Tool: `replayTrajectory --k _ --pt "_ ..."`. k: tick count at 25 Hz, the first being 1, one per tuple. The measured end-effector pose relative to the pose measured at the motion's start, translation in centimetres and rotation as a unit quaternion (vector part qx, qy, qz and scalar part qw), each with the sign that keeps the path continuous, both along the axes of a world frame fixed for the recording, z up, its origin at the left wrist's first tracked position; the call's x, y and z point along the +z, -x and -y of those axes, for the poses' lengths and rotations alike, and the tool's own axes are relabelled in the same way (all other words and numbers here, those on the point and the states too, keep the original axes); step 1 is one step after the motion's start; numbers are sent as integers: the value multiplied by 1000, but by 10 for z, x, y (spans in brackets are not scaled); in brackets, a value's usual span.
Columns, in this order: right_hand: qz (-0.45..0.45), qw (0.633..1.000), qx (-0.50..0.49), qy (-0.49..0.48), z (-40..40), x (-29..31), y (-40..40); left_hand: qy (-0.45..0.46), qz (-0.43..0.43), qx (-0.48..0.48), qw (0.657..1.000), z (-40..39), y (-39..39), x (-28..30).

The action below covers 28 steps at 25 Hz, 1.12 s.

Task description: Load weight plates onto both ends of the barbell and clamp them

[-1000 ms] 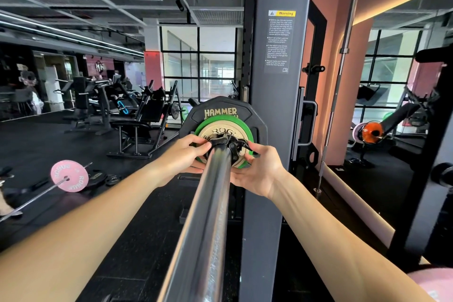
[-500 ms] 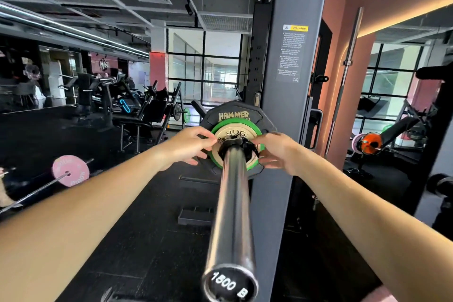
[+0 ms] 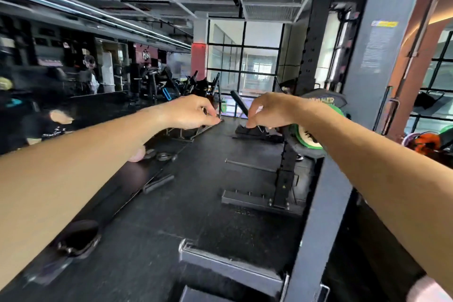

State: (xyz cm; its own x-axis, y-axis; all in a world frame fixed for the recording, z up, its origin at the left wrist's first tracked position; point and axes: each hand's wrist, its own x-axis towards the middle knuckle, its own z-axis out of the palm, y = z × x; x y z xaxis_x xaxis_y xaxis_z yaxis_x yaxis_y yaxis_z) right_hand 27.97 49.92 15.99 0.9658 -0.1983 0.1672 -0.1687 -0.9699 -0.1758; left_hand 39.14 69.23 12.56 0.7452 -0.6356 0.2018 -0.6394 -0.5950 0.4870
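Hanging loosely curled and empty, left hand (image 3: 193, 113) and right hand (image 3: 269, 110) are beside the loaded round green-rimmed weight plate (image 3: 308, 137); its clamp is hidden.

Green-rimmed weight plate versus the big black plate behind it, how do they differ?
The green-rimmed round weight plate is smaller and sits in front; the black round weight plate is wider and sits behind. The green one has a pale centre; the black one carries blurred yellowish lettering. Both are partly hidden by the right forearm.
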Motion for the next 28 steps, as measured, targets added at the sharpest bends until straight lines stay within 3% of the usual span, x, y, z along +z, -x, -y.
replayTrajectory --k 6,12,18,28 --pt "-62 996 39 -60 -89 -69 -54 -29 -38 60 997 -124 -40 -34" --pt "-55 990 22 -125 -113 -109 -141 -21 -50 82 995 -168 -116 -63" --pt "-39 986 9 -160 -111 -136 -288 -22 -64 60 996 -164 -263 -89" --pt "7 988 -42 -149 -79 -113 -561 -28 -44 13 999 -123 -547 -68"
